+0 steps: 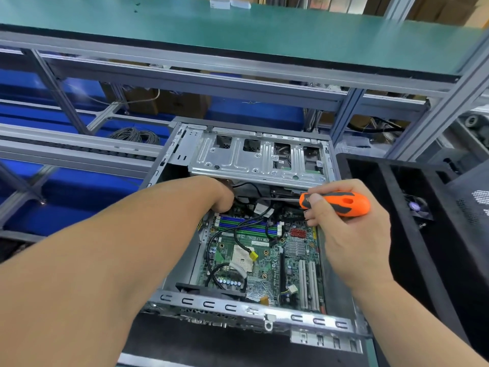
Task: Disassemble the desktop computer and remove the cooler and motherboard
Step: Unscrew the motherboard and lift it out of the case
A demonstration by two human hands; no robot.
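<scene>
An open desktop case (254, 309) lies on the bench with its green motherboard (264, 260) exposed; the bare CPU socket (242, 258) shows no cooler on it. Black cables (225, 234) loop over the board. My left hand (223, 196) reaches deep under the silver drive cage (254, 157) at the board's far edge; its fingers are hidden. My right hand (349, 229) grips an orange-and-black screwdriver (336, 203), whose shaft points left under the cage.
A black bin (412, 234) stands right of the case, with a small fan (416, 207) and a perforated panel (473, 205) in it. A green shelf (238, 30) on an aluminium frame hangs overhead. Blue bins (66, 202) sit to the left.
</scene>
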